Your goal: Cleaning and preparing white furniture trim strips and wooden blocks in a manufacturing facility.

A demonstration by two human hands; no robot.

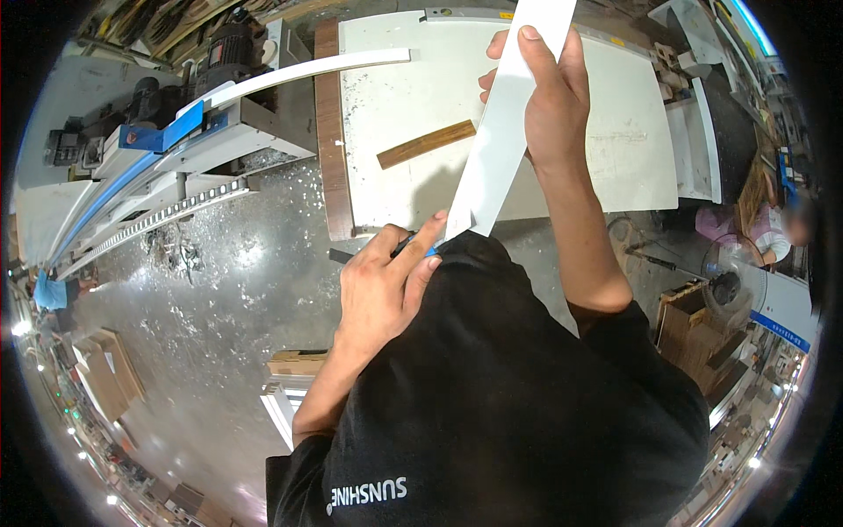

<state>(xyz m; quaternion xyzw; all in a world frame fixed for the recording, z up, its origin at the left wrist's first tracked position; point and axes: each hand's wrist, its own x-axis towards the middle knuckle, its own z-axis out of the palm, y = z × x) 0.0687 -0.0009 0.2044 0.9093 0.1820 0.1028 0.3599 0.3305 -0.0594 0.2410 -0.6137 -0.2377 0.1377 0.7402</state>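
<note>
The white strip (502,123) is long, flat and narrow, with a smooth plain surface and straight edges. It stands steeply tilted in front of the person, the lower end against the black shirt (527,395) at chest height and the upper end running out of the picture at the top. It is in the air above the white counter (615,149), not lying on it.

The right hand (540,97) holds the strip in its upper part. The fingers wrap around from behind, the thumb lies along the front face, and the forearm goes straight up from the elbow, so this hand is closed on the strip. The left hand (386,281) is at the lower end of the strip. It is bent at the wrist and closed around a small tool with a blue part (420,250); the tool is mostly hidden by the fingers, so I cannot tell exactly what kind it is. The thumb is stretched forward and its tip touches the lower edge of the strip.

On the counter lies a short brown wooden piece (427,143), a little slanted, well apart from both hands. Left of the counter there is a grey machine with a blue clamp (171,132) and a long curved white strip (307,72) resting over it. The concrete floor (219,290) below is covered with pale shavings.
</note>
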